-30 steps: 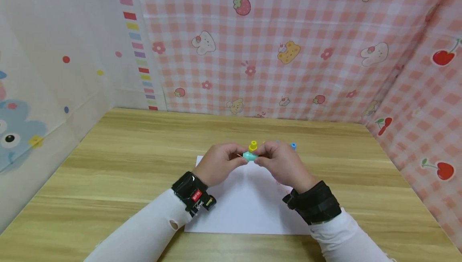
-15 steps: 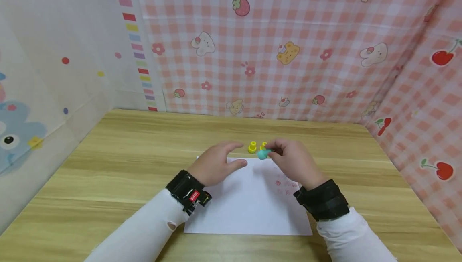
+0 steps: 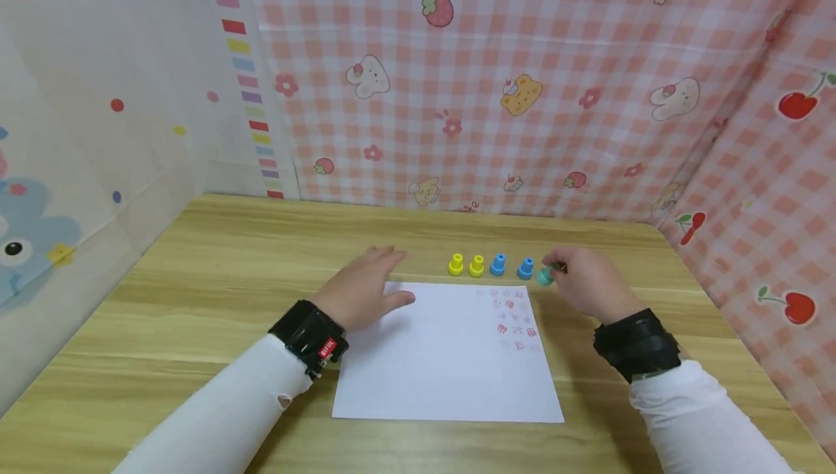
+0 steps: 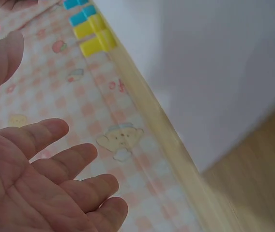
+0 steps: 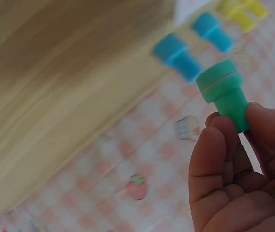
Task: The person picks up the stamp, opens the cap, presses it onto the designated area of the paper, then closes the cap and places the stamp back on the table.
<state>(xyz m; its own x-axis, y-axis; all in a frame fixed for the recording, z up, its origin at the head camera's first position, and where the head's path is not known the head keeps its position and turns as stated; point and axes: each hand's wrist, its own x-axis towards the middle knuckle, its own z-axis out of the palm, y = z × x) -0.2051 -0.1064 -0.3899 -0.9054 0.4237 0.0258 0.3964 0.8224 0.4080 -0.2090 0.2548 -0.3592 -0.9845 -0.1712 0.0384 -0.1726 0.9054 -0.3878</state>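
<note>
My right hand (image 3: 593, 282) pinches a small green stamp (image 5: 222, 84) by its narrow handle, between thumb and fingers. Its wider, capped end points away from the palm in the right wrist view. In the head view the green stamp sits just right of a blue stamp (image 3: 525, 269), at the end of the row. Whether it touches the table cannot be seen. My left hand (image 3: 362, 289) holds nothing and hovers over the upper left of a white paper sheet (image 3: 431, 365). Its fingers (image 4: 74, 162) are spread and relaxed in the left wrist view.
Left of the nearer blue stamp stand another blue stamp (image 3: 498, 265) and two yellow stamps (image 3: 466, 266), beyond the paper's far edge. Several faint red and purple prints (image 3: 509, 305) mark the paper's upper right. A checked cloth (image 3: 405, 133) hangs behind the wooden table (image 3: 215, 300).
My two hands first met at the green stamp. The left then let go and moved left. The right carried the stamp rightward past the yellow and blue stamps.
</note>
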